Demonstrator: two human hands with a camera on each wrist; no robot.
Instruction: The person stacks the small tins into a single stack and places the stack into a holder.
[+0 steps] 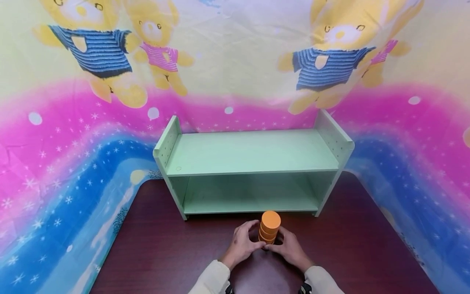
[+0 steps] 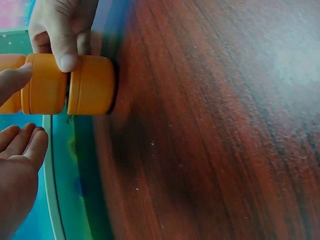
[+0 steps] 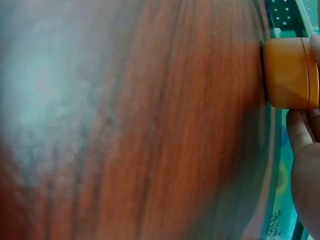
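Several orange round jars (image 1: pixel 271 222) stand stacked upright on the table, close in front of the shelf. In the left wrist view a thin dark gap shows between the lowest jar (image 2: pixel 92 86) and the middle jar (image 2: pixel 47 92). My left hand (image 1: pixel 242 241) curves round the stack's left side, its thumb on the upper jars and its lower fingers slightly apart from them. From the right, my right hand (image 1: pixel 291 248) grips low, the thumb at the seam above the lowest jar. Its fingers (image 3: pixel 298 131) lie against that jar's side in the right wrist view.
A pale green two-tier shelf (image 1: pixel 249 151) with raised side panels stands behind the stack. Dark reddish wood covers the table (image 1: pixel 154 245). A cloth (image 1: pixel 227 61) printed with bears hangs around the table's back and sides.
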